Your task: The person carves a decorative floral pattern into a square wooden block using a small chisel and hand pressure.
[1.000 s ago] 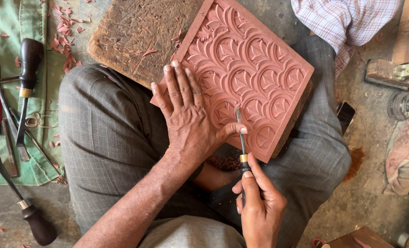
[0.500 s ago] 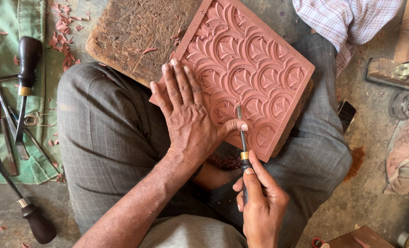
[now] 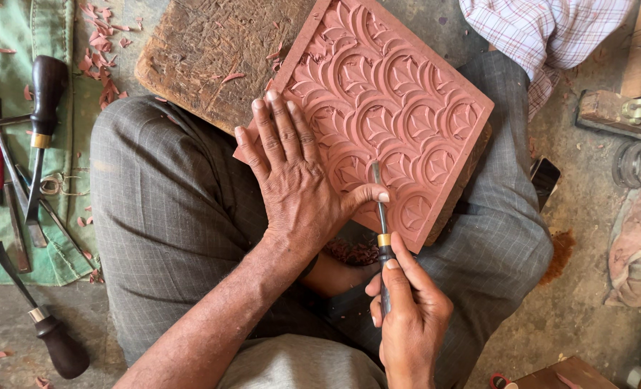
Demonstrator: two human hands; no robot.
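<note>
1. Little has changed over the last second: the left hand (image 3: 292, 180) lies flat and open on the reddish carved panel (image 3: 400, 108) just as it did before, fingers spread, thumb stretched toward the tool's blade.
2. The right hand (image 3: 407, 317) is closed around the dark handle of a carving chisel (image 3: 382, 230), in the same grip as a second ago; the blade tip sits on the panel's lower edge area, right beside the left thumb.
3. The panel rests tilted on the person's lap, its upper part lying over a rough wooden block (image 3: 205, 50); neither has shifted.
4. In my judgement, the unchanged pose means the cut is advancing by very small pushes, with the left hand bracing the work and steadying the blade.
5. Spare chisels (image 3: 36, 151) lie on a green cloth (image 3: 18, 43) on the floor to the left, with red shavings (image 3: 101, 65) scattered nearby.
</note>
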